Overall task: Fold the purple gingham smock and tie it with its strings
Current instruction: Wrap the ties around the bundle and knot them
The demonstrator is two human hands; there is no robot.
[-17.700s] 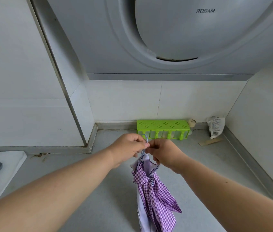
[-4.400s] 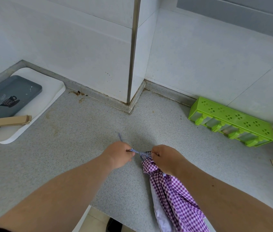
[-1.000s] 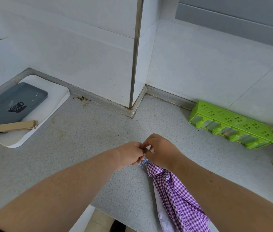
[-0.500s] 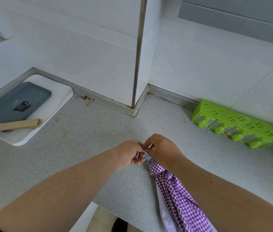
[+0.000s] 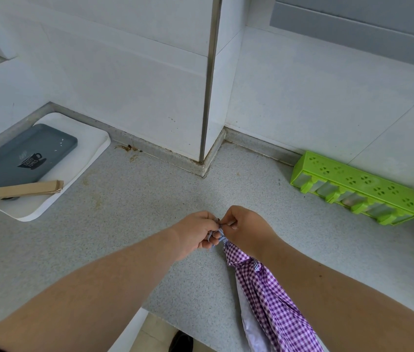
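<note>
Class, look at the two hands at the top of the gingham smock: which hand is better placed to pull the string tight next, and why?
Probably the left hand: it pinches the string on the free side. The right hand sits over the smock, pinning its bunched top, so it suits anchoring.

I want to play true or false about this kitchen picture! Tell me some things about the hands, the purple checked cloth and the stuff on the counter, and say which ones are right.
1. Both hands pinch the strings at the top of the purple gingham smock. True: the left hand and right hand meet there.
2. The smock lies spread flat on the counter. False: it is bunched into a long bundle that trails off the counter edge.
3. The green rack stands against the wall. True.
4. The grey tray sits on the green rack. False: it rests on a white board.
5. The right hand holds the brown cardboard piece. False: that piece lies on the white board.
</note>
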